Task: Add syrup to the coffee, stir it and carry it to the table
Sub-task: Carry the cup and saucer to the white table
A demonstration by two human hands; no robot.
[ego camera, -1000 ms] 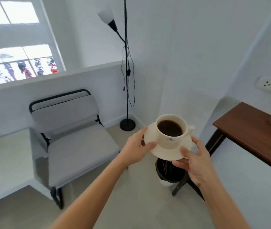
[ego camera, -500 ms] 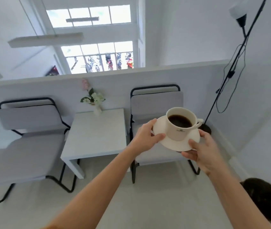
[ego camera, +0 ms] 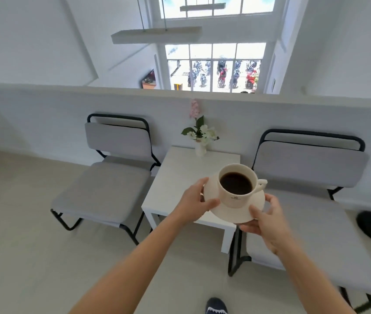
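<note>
Centre frame, above the white side table (ego camera: 175,177): I log the coffee cup (ego camera: 236,189) on its saucer (ego camera: 227,214), left hand (ego camera: 193,203) and right hand (ego camera: 268,220) pinching opposite rims; risk: nearly full, a tilt while lowering could slosh coffee or slide the cup.

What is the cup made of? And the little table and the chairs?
The cup and its saucer look like glazed ceramic: cream-white, smooth, thick-rimmed. The little table seems painted or laminated board, flat matte white with square edges; which one is unclear. The chairs have thin black bent tubes, probably metal, and grey cushions that look like soft fabric.
</note>
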